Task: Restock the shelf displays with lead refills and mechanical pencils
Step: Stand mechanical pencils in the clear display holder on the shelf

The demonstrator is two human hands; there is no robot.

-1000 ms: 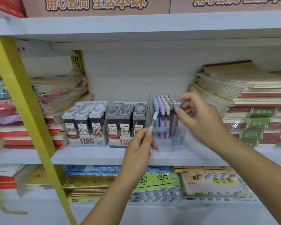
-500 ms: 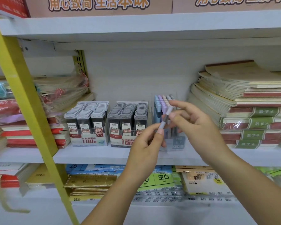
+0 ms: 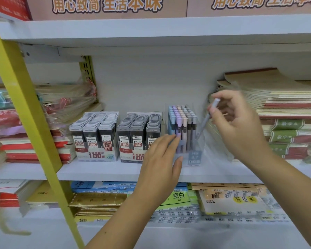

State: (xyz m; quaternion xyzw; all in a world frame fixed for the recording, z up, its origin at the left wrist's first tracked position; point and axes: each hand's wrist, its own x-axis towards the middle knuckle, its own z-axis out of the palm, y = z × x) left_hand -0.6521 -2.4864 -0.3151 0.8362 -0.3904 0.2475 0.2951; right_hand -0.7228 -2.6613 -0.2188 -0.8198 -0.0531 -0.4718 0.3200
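Note:
A clear display box of pastel mechanical pencils (image 3: 182, 123) stands on the middle white shelf (image 3: 101, 171). My right hand (image 3: 237, 126) pinches one grey mechanical pencil (image 3: 206, 121), tip down, over the box's right front corner. My left hand (image 3: 160, 160), fingers straight, touches the box's front left face. Left of it stand two display boxes of lead refills, the 0.5 lead refill box (image 3: 95, 137) and the 0.7 lead refill box (image 3: 136, 137), both full.
Stacked notebooks (image 3: 284, 112) fill the shelf to the right, wrapped paper packs (image 3: 61, 103) to the left. A yellow upright (image 3: 25, 112) slants across the left. Packaged paper goods (image 3: 223, 198) lie on the lower shelf.
The pencil passed from my left hand to my right, which lifted it and turned it tip down over the box. My left hand let go and moved onto the box front.

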